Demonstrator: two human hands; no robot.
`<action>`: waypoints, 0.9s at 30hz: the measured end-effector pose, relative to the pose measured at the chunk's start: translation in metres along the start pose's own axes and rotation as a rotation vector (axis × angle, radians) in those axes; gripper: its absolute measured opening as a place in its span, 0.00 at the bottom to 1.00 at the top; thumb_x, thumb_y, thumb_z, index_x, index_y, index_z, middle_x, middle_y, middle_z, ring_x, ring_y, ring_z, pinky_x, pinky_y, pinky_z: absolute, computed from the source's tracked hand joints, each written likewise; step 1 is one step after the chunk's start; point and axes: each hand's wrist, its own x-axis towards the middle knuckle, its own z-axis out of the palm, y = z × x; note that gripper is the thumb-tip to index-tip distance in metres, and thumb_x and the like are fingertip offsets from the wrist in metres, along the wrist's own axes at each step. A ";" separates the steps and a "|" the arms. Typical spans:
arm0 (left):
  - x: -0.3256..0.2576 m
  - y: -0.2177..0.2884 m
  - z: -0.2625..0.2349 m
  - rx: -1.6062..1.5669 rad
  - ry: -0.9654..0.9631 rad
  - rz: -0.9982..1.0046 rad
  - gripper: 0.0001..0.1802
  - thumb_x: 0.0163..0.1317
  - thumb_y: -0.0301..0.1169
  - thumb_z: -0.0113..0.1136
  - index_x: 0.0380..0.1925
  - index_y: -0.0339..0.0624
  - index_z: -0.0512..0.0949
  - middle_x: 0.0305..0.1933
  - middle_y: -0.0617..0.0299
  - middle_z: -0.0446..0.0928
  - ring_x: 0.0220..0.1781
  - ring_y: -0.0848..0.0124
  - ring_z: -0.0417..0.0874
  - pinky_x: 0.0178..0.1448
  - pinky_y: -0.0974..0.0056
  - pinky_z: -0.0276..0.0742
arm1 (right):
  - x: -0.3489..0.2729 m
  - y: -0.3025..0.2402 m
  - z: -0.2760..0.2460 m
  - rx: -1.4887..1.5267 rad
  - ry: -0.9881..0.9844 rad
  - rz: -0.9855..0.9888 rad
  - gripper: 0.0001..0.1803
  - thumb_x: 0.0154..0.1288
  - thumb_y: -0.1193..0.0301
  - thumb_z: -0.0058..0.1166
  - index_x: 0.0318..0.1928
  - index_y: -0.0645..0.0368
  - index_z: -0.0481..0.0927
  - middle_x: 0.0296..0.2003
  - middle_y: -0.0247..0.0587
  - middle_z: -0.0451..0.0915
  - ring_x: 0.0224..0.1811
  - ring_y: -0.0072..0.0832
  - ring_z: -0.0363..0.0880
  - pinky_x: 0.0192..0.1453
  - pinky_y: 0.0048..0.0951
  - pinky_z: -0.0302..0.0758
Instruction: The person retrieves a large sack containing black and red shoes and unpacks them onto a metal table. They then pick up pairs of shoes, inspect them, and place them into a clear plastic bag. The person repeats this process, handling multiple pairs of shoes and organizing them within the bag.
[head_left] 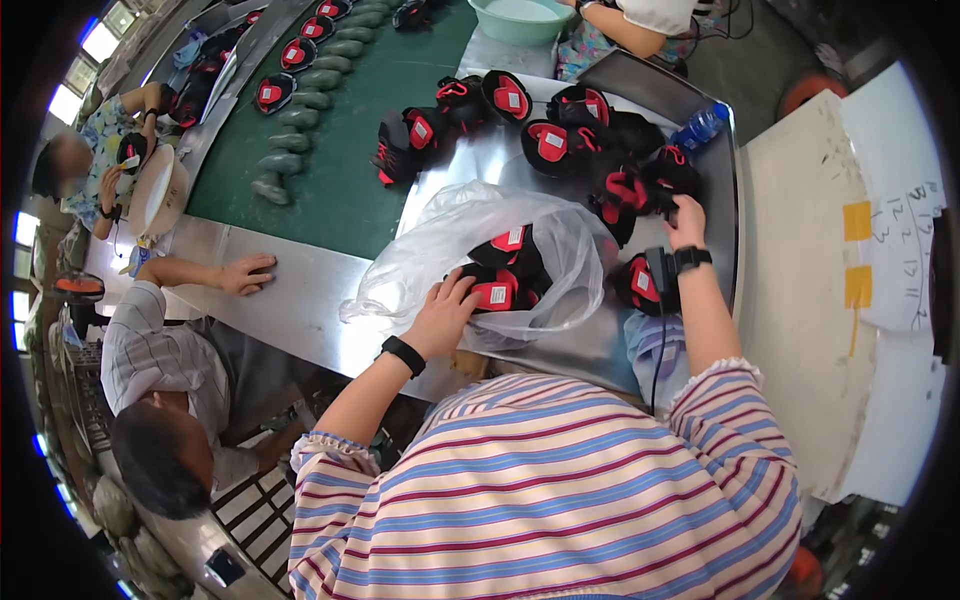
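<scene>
A clear plastic bag [425, 238] lies open on the metal table in front of me, with black shoe uppers with red linings inside. My left hand [445, 312] is at the bag's mouth, its fingers curled over the edge of the nearest upper [497, 291]. Behind that one, another upper [512, 240] shows its red insole and white label. At the right, my right hand [687, 222] grips a black upper [675, 172] by its near end, the fingertips partly hidden. Close to my right wrist lies one more upper [640, 285].
Several black-and-red uppers [548, 142] are heaped at the table's far side, beside a blue bottle [703, 126]. A green conveyor belt [345, 150] carries rows of grey shoe lasts [290, 142]. A co-worker's hand [246, 274] rests on the metal edge at left. A basin [522, 20] stands beyond.
</scene>
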 end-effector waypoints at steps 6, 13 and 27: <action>0.002 0.011 0.008 0.011 -0.045 -0.112 0.35 0.43 0.30 0.63 0.57 0.53 0.67 0.67 0.50 0.52 0.70 0.46 0.46 0.62 0.40 0.55 | -0.206 -0.032 0.081 -0.018 -1.185 -0.359 0.08 0.60 0.76 0.46 0.39 0.62 0.75 0.34 0.38 0.78 0.35 0.23 0.76 0.41 0.25 0.72; -0.017 0.064 -0.049 -0.319 -0.517 0.133 0.18 0.59 0.39 0.49 0.44 0.39 0.75 0.36 0.49 0.78 0.39 0.55 0.80 0.46 0.50 0.70 | -0.191 0.080 0.128 -1.331 -1.218 -0.801 0.16 0.57 0.62 0.48 0.35 0.63 0.80 0.30 0.52 0.79 0.35 0.47 0.79 0.40 0.41 0.74; 0.001 -0.004 0.046 -1.660 0.116 -0.493 0.17 0.57 0.25 0.49 0.48 0.39 0.72 0.52 0.55 0.70 0.48 0.63 0.77 0.47 0.62 0.75 | -0.227 0.103 0.137 -1.725 -1.222 -0.778 0.48 0.39 0.49 0.60 0.55 0.75 0.65 0.40 0.66 0.76 0.44 0.51 0.77 0.43 0.39 0.76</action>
